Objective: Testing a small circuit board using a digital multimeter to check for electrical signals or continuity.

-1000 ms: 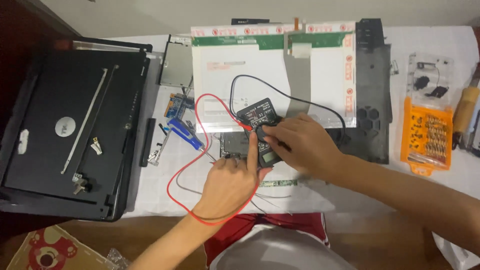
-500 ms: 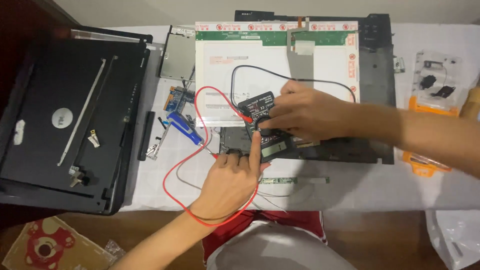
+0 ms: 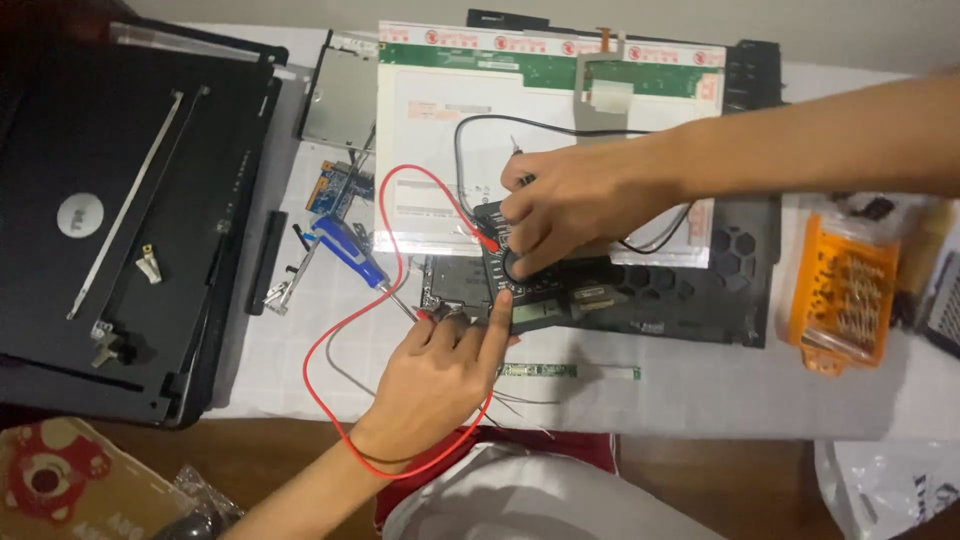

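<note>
Desk [image 3: 700,400] under a white cloth, cluttered. Black laptop lid [image 3: 120,220] lies flat at far left, well apart from the work. Screen panel [image 3: 450,130] face down at top centre, a dark laptop base [image 3: 700,300] partly under its lower edge. Orange bit case [image 3: 840,300] at right (open, bits showing). Blue-handled screwdriver [image 3: 350,250] lies left of the panel, just beside a small blue circuit board [image 3: 335,190]. Black meter [image 3: 520,285] sits on the base at centre, red lead [image 3: 330,380] looping off it toward the near edge, black lead [image 3: 470,150] arching over the panel. Right hand [image 3: 570,205] curled over the meter's top, fingers pinched on its dial. Left hand [image 3: 440,375] loosely closed, index finger out and touching the meter's lower part; holds nothing that shows.
</note>
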